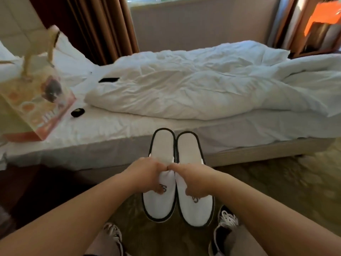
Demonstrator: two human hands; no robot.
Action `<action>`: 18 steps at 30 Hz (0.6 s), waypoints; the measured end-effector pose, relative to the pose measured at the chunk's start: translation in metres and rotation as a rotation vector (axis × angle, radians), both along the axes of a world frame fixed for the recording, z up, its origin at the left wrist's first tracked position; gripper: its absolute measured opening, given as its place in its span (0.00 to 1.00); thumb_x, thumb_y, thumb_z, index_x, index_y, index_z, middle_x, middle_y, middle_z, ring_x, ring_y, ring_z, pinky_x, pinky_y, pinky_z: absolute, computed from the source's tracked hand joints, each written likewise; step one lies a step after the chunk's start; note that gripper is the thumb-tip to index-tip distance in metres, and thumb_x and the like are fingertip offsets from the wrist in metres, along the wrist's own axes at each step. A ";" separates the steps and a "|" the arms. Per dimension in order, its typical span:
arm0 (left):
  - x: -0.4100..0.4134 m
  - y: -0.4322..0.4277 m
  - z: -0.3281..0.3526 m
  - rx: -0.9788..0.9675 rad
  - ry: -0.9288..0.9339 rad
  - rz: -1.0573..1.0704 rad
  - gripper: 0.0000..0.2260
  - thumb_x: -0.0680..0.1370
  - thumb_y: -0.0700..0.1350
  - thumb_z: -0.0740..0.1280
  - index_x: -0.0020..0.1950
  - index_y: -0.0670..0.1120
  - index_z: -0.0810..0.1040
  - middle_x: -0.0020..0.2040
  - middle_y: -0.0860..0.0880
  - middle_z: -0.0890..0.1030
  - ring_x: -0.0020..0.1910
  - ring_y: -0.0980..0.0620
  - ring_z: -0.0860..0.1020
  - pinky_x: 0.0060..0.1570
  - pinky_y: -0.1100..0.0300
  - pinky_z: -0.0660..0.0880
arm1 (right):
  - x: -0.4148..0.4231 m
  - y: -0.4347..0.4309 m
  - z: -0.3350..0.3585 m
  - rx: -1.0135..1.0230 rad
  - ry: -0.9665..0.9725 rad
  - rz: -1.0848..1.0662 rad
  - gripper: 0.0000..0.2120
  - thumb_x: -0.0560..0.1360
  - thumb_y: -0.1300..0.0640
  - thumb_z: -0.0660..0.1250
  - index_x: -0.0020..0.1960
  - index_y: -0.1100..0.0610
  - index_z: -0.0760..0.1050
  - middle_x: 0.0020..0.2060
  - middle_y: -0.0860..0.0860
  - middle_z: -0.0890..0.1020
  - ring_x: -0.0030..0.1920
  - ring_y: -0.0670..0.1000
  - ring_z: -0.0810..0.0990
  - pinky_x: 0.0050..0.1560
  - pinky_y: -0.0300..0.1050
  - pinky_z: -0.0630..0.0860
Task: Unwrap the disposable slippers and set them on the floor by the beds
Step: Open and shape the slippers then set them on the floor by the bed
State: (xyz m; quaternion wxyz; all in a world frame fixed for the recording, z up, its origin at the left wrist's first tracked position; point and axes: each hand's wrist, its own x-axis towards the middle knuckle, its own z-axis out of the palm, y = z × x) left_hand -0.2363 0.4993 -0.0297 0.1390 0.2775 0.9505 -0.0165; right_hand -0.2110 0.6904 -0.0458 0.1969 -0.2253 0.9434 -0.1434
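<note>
Head view: pair of slippers [177, 182] seen side by side, unwrapped, before the bed [129, 133], just above the floor or perhaps touching it. Left hand [147, 177] and right hand [195, 183] each pinched closed on a soft upper. Light, floppy; best taken by the upper. Long axes ran six to twelve o'clock, toes at six.

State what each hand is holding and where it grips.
The left hand grips the left slipper by its upper's opening edge; the right hand grips the right slipper the same way.
</note>
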 end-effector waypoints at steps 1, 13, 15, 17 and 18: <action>-0.006 -0.003 -0.011 0.021 -0.037 0.011 0.31 0.67 0.60 0.76 0.68 0.61 0.73 0.59 0.56 0.79 0.57 0.52 0.76 0.54 0.55 0.76 | -0.005 -0.004 -0.010 0.008 -0.019 0.003 0.45 0.69 0.67 0.71 0.72 0.37 0.52 0.42 0.48 0.78 0.35 0.49 0.80 0.28 0.42 0.79; -0.056 -0.043 -0.150 0.091 -0.401 0.125 0.21 0.65 0.60 0.77 0.53 0.55 0.77 0.50 0.59 0.75 0.47 0.54 0.75 0.46 0.55 0.76 | -0.064 -0.044 -0.129 0.060 -0.278 0.004 0.46 0.69 0.69 0.69 0.75 0.40 0.49 0.44 0.51 0.80 0.32 0.48 0.76 0.23 0.39 0.68; -0.062 -0.048 -0.173 0.107 -0.455 0.164 0.19 0.63 0.59 0.78 0.43 0.52 0.75 0.46 0.56 0.75 0.42 0.52 0.76 0.41 0.52 0.77 | -0.075 -0.046 -0.150 0.052 -0.277 -0.057 0.45 0.69 0.69 0.69 0.74 0.40 0.51 0.48 0.51 0.81 0.30 0.47 0.76 0.22 0.39 0.68; -0.067 -0.052 -0.195 0.112 -0.505 0.189 0.19 0.62 0.59 0.78 0.41 0.51 0.75 0.44 0.54 0.75 0.41 0.51 0.76 0.40 0.51 0.77 | -0.086 -0.046 -0.169 0.045 -0.275 -0.097 0.44 0.68 0.69 0.69 0.73 0.40 0.53 0.54 0.54 0.80 0.33 0.48 0.78 0.24 0.43 0.75; -0.070 -0.054 -0.205 0.110 -0.527 0.193 0.18 0.62 0.59 0.78 0.41 0.51 0.75 0.45 0.54 0.76 0.41 0.52 0.76 0.41 0.52 0.77 | -0.091 -0.046 -0.179 0.050 -0.273 -0.105 0.43 0.68 0.69 0.69 0.72 0.41 0.54 0.53 0.54 0.80 0.34 0.50 0.78 0.27 0.46 0.79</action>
